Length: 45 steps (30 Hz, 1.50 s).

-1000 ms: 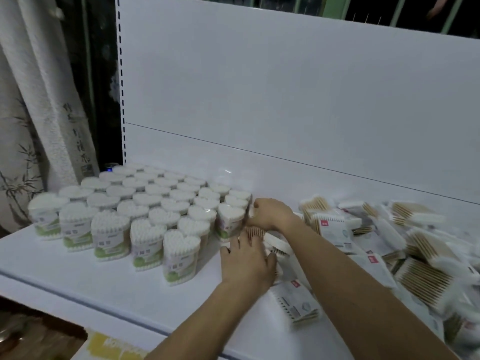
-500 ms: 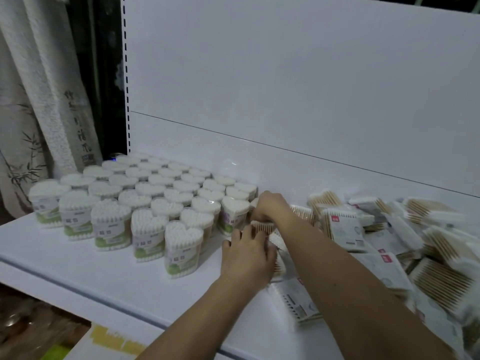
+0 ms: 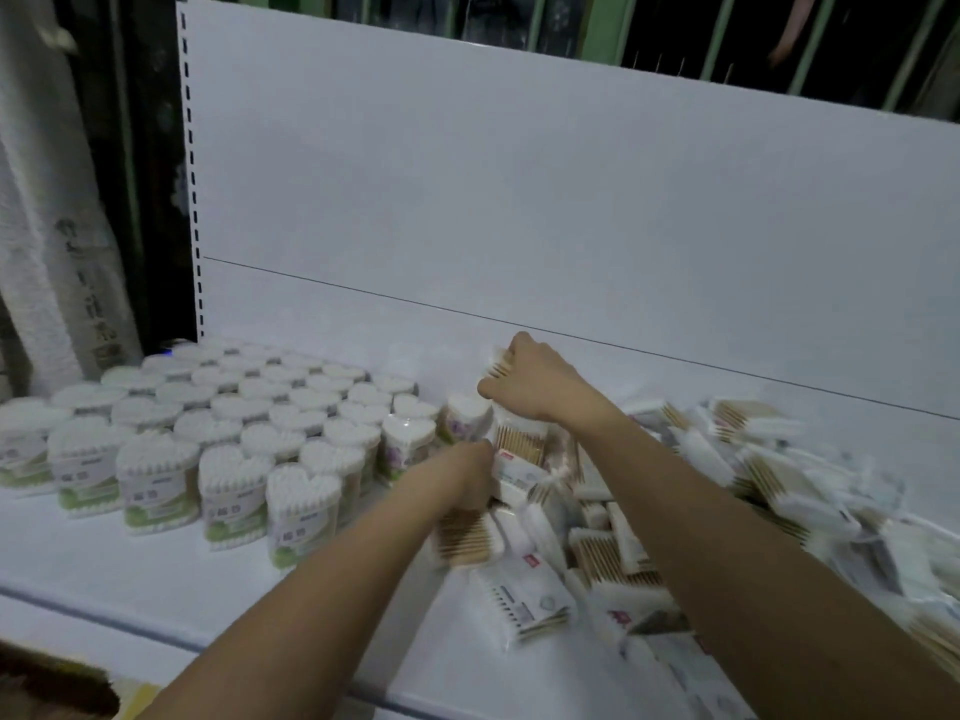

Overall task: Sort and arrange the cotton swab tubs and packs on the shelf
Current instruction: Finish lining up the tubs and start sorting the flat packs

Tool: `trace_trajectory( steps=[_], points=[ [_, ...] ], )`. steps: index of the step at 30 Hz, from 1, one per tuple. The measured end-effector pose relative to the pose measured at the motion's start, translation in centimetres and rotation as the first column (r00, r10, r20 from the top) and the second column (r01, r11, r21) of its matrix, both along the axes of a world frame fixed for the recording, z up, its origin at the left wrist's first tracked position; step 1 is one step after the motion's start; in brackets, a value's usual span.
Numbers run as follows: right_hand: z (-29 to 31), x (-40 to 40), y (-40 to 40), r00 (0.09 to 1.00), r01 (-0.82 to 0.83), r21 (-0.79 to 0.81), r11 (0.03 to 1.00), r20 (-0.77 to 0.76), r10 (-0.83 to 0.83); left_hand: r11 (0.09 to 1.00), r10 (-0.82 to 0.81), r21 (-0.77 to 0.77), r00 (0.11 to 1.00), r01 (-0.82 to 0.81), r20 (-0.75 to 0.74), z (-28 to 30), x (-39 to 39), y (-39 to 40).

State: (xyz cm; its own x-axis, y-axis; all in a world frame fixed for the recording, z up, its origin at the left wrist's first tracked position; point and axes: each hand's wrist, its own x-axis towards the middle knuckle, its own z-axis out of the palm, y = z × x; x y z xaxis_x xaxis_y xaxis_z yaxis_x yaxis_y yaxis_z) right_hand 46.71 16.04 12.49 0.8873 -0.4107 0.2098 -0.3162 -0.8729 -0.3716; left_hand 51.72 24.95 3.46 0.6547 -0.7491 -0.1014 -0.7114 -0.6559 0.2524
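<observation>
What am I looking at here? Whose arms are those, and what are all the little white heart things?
There is no machine here. A person wears a camera on their head, so you see what they see: their own two arms reaching forward over a white shelf.

The little hearts are heart-shaped tubs full of cotton swabs, standing in neat rows on the left side. On the right lies a messy pile of flat packs of swabs with wooden sticks.

The right hand, farther back, grips a pack of swabs lifted above the shelf. The left hand, nearer, reaches into the edge of the pile, with its fingers around a pack, though the picture is blurry there.
</observation>
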Motion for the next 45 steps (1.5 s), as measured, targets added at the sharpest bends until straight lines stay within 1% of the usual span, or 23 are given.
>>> trace_trajectory(
  steps=[2,5,7,10,11,13,15,16,18,19,20,21,23,26,29,32,34,35,37,39,42,45],
  points=[
    [0.3,-2.3,-0.4,0.999,-0.018,0.043,0.999,0.028,0.017,0.994,-0.011,0.107,1.000,0.009,0.019,0.2,1.0,-0.4],
    [0.1,-5.3,-0.8,0.998,-0.037,0.082,0.996,0.050,0.033,0.988,0.005,0.150,0.994,-0.022,0.110,0.2,1.3,-1.0],
    [-0.2,-6.6,-0.9,0.997,-0.044,0.091,0.995,0.073,0.037,0.994,-0.016,0.106,0.976,-0.007,0.216,0.9,0.8,-1.1],
    [0.0,-7.7,-1.3,0.987,-0.034,0.086,0.996,0.161,0.020,0.999,0.008,-0.049,0.922,0.012,0.387,4.0,-0.3,-1.0],
    [0.2,-8.0,-1.5,0.981,-0.037,0.099,0.994,0.192,0.018,0.997,0.029,-0.080,0.904,0.005,0.426,5.4,-0.8,-0.7],
    [0.6,-8.4,-1.7,0.971,-0.059,0.165,0.984,0.239,0.018,0.995,0.050,-0.102,0.890,-0.003,0.453,7.5,-2.1,0.5],
    [0.6,-8.9,-1.7,0.967,-0.095,0.214,0.972,0.252,0.039,0.998,0.019,-0.060,0.915,0.006,0.402,7.7,-3.3,2.0],
    [0.5,-9.1,-1.7,0.970,-0.114,0.224,0.968,0.237,0.060,1.000,-0.009,-0.004,0.938,0.011,0.347,7.2,-3.9,2.7],
    [-0.1,-9.5,-1.8,0.978,-0.145,0.214,0.966,0.179,0.107,0.989,-0.046,0.150,0.979,0.016,0.200,5.1,-4.7,3.6],
    [-0.5,-9.6,-1.8,0.980,-0.155,0.204,0.967,0.154,0.124,0.979,-0.052,0.203,0.992,0.028,0.117,4.0,-4.8,3.8],
    [-0.9,-9.8,-1.9,0.981,-0.163,0.199,0.966,0.140,0.137,0.976,-0.056,0.212,0.998,0.046,0.041,3.1,-4.8,4.0],
    [-1.2,-9.9,-2.0,0.979,-0.174,0.199,0.964,0.138,0.148,0.980,-0.062,0.190,0.998,0.064,-0.016,2.5,-4.6,4.1],
    [-1.5,-10.4,-2.4,0.976,-0.189,0.211,0.959,0.151,0.159,0.986,-0.076,0.146,0.994,0.086,-0.073,2.3,-4.2,4.5],
    [-0.8,-11.8,-3.5,0.964,-0.207,0.222,0.953,0.212,0.160,0.992,-0.046,0.118,0.998,0.052,-0.053,1.9,-4.4,4.4],
    [0.6,-13.6,-6.0,0.936,-0.199,0.219,0.955,0.331,0.119,0.993,0.009,0.115,1.000,-0.008,-0.006,2.1,-4.6,4.5],
    [2.5,-16.0,-9.9,0.923,-0.140,0.201,0.969,0.381,0.054,0.998,0.052,0.035,0.978,-0.060,0.202,5.7,-4.8,4.8],
    [3.6,-17.9,-12.9,0.930,-0.055,0.185,0.981,0.367,-0.017,0.997,0.058,-0.057,0.962,-0.044,0.267,9.2,-6.3,4.0],
    [4.0,-18.8,-14.5,0.934,-0.010,0.179,0.984,0.352,-0.055,0.992,0.050,-0.124,0.965,-0.018,0.259,10.8,-7.4,3.1],
    [4.4,-20.6,-17.6,0.942,0.081,0.169,0.982,0.308,-0.131,0.956,-0.010,-0.286,0.985,0.060,0.173,12.9,-10.0,0.3],
    [4.1,-22.4,-20.5,0.949,0.167,0.161,0.973,0.241,-0.203,0.902,-0.113,-0.406,0.988,0.146,0.104,13.8,-12.7,-3.4],
    [3.0,-25.3,-24.0,0.952,0.254,0.152,0.955,0.135,-0.275,0.836,-0.241,-0.480,0.964,0.265,0.112,13.6,-16.0,-10.1],
    [1.8,-28.7,-26.8,0.939,0.322,0.144,0.936,0.079,-0.335,0.808,-0.342,-0.462,0.930,0.365,0.136,13.3,-19.3,-16.7]
  ],
)
